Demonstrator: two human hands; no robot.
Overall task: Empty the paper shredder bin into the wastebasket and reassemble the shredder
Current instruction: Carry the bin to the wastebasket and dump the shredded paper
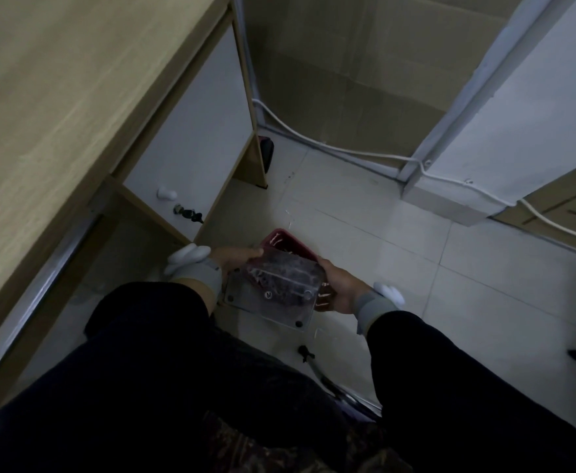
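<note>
Clear plastic, the bin (276, 291) sits low in the frame's centre, upturned and clamped at its sides by the left hand (235, 262) and right hand (339, 288) over the red wastebasket (288, 242) just beyond. Best to keep its mouth inside that rim and shake gently (shreds are light and cling); farther up stand the smooth tiles (365, 213) and wood-grain desk (58, 97).

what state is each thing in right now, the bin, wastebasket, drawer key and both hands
clear shredder bin: held upturned over the wastebasket
red wastebasket: on the floor, open, paper strips inside
key: in the cabinet lock
left hand: gripping the bin
right hand: gripping the bin
</note>
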